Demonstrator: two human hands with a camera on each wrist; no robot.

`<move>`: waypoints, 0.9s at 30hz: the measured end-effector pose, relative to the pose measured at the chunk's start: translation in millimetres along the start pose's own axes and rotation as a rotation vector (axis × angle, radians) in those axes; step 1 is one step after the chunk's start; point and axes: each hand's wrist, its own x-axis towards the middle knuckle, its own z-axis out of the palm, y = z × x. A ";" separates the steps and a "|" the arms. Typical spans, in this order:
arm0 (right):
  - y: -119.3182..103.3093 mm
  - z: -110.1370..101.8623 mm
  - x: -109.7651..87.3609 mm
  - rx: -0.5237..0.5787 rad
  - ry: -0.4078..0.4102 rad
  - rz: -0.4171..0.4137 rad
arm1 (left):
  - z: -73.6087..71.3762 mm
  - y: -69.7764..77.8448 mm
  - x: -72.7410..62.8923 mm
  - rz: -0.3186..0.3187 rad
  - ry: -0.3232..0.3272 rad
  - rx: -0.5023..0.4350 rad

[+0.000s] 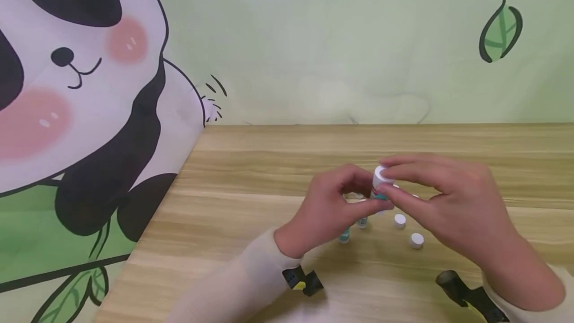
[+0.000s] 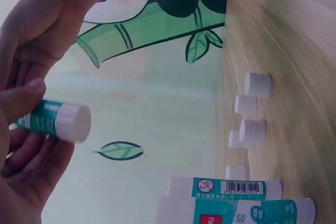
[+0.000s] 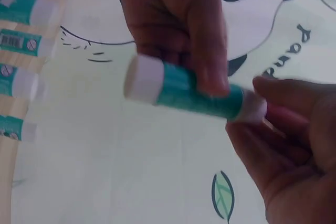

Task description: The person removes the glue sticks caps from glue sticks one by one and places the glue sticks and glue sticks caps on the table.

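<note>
My left hand (image 1: 332,208) grips a teal glue stick (image 3: 181,93) around its body and holds it above the table. The right hand (image 1: 466,203) pinches the white top end (image 1: 381,173) of this glue stick between thumb and fingers. Its wide white base (image 2: 74,123) points down in the left wrist view. Below the hands stand several more teal glue sticks (image 2: 239,188) with pale tops, partly hidden by my left hand in the head view. Several loose white caps (image 1: 416,241) lie beneath my right hand.
The wooden table (image 1: 251,163) runs back to a pale green wall cloth (image 1: 314,39) printed with a panda (image 1: 67,103) and leaves. A dark wrist camera mount (image 1: 302,280) sits on the left sleeve, and another (image 1: 471,295) on the right.
</note>
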 end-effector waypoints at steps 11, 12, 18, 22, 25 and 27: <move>-10.6 1.6 -1.6 -0.082 -0.032 0.104 | -0.2 1.6 -0.7 0.080 0.012 0.121; -11.4 0.1 -1.1 -0.072 -0.060 0.125 | -1.8 1.6 -1.1 0.058 -0.014 0.091; -8.6 -11.7 -1.1 0.059 -0.160 0.123 | -8.4 -0.5 -0.6 -0.091 -0.212 -0.211; -0.9 -15.9 -5.5 0.199 -0.209 0.067 | -11.7 -2.0 -0.9 -0.109 -0.346 -0.397; 4.9 -16.9 -7.3 0.425 -0.261 0.019 | -14.3 -1.6 -1.5 -0.134 -0.468 -0.498; 7.6 -15.4 -6.4 0.650 -0.299 -0.045 | -15.5 -0.4 -2.1 -0.173 -0.565 -0.563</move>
